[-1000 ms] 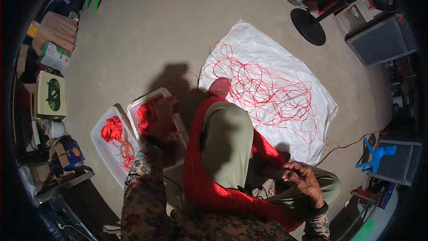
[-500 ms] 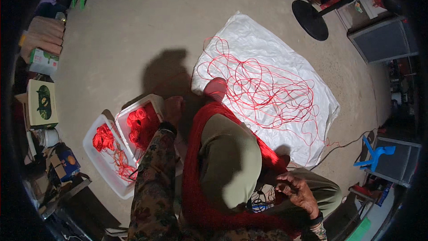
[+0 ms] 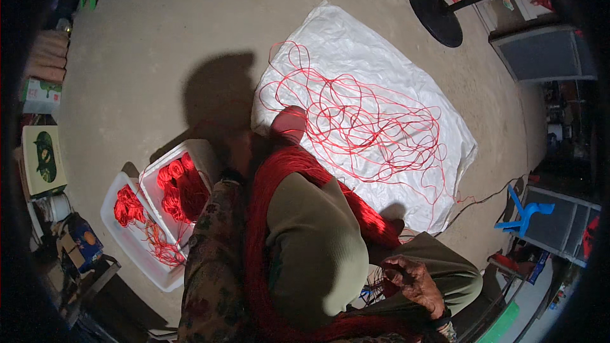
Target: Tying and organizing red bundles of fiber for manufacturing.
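A thick skein of red cord (image 3: 255,228) loops around my raised knee and foot, over a green trouser leg (image 3: 318,241). Its far end lies around the shoe (image 3: 289,124). My left hand (image 3: 237,152) is in deep shadow beside the white box and the skein, its fingers not distinguishable. Low on the right, my right hand (image 3: 419,287) hovers over my other leg with its fingers curled toward the thumb. Whatever they may pinch is too small to make out. Loose loops of red cord (image 3: 375,130) spread over a white plastic sheet (image 3: 337,25) ahead.
On the left stand a white box (image 3: 204,155) with red hanks and a white tray (image 3: 117,232) with more cord. Cartons (image 3: 56,159) line the left edge. A black round stand base (image 3: 435,16), a blue stool (image 3: 526,209) and grey panels (image 3: 540,54) are at right.
The view has shifted, so the floor things sit further left. My left hand has gone from beside the white box's edge into darker shadow. My right hand stays low, still curled.
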A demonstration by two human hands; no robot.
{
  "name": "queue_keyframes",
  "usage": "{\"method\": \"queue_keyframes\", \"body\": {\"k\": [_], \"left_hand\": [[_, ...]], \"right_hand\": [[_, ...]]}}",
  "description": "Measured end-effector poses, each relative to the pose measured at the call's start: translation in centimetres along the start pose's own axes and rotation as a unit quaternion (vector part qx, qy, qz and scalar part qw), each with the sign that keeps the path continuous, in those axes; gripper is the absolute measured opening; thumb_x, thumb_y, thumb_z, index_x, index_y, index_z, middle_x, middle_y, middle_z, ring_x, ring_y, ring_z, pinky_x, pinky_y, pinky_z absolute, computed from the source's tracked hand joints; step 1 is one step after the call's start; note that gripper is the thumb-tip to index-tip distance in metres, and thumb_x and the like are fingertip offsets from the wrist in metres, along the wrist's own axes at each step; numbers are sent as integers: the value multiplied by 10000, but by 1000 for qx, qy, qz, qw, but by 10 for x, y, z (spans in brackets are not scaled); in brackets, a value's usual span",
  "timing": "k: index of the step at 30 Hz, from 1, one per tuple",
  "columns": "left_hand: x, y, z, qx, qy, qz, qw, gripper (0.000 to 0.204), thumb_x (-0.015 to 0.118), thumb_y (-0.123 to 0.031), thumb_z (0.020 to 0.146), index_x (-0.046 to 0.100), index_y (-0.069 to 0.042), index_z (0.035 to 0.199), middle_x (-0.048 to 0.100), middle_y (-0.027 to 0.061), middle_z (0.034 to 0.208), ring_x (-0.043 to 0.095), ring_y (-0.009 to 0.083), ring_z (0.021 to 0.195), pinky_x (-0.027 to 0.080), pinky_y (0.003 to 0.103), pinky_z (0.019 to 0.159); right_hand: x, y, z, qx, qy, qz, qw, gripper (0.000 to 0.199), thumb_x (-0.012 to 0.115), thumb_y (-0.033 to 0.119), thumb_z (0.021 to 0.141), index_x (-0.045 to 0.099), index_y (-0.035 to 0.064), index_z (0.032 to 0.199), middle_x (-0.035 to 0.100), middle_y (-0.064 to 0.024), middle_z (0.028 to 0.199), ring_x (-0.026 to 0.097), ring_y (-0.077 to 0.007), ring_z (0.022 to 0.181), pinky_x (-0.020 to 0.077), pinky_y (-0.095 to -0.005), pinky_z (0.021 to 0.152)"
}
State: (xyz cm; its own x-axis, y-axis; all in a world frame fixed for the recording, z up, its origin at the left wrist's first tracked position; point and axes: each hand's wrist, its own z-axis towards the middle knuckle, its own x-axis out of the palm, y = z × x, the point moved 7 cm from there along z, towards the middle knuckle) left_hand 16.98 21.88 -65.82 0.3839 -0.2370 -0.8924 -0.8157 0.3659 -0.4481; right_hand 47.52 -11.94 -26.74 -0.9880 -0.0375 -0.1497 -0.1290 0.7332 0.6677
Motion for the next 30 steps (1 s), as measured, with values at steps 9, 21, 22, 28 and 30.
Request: {"method": "queue_keyframes", "body": {"k": [9,21,22,28,30], "left_hand": [[-7,-92,39,-60,68,-359,929,201,649,-99,762,705,-22,938,697,142,923,667,220,842,515,340,741],[-32,-94,37,-78,-17,-160,984,268,568,-252,836,685,-33,736,647,226,746,660,391,714,509,487,626],[-43,-74,34,-85,-28,-145,985,268,568,-252,836,685,-33,736,647,226,746,660,391,714,509,487,626],[-239,-172,35,301,-150,-331,882,301,475,-325,979,535,-49,1081,533,81,974,529,211,841,443,347,818],[-318,-206,43,302,-61,-317,897,262,492,-292,989,556,-46,1053,538,47,861,534,171,746,460,323,753]], "right_hand": [[-5,3,-2,21,-15,-95,995,280,595,76,931,570,-26,1191,659,-119,1014,622,-131,893,501,-252,776],[1,20,-7,-44,-21,-216,975,279,541,15,903,575,-28,1177,669,-165,993,653,-169,876,510,-288,755],[5,23,-7,-34,-11,-206,978,278,543,19,897,578,-27,1170,670,-172,991,657,-191,883,508,-301,767],[8,33,-26,-123,-31,-219,967,268,574,42,880,589,-23,1140,669,-183,980,661,-267,893,500,-347,799],[8,48,-32,-148,-32,-219,964,236,599,51,878,590,-17,1104,666,-168,957,662,-263,867,501,-337,779]]}}
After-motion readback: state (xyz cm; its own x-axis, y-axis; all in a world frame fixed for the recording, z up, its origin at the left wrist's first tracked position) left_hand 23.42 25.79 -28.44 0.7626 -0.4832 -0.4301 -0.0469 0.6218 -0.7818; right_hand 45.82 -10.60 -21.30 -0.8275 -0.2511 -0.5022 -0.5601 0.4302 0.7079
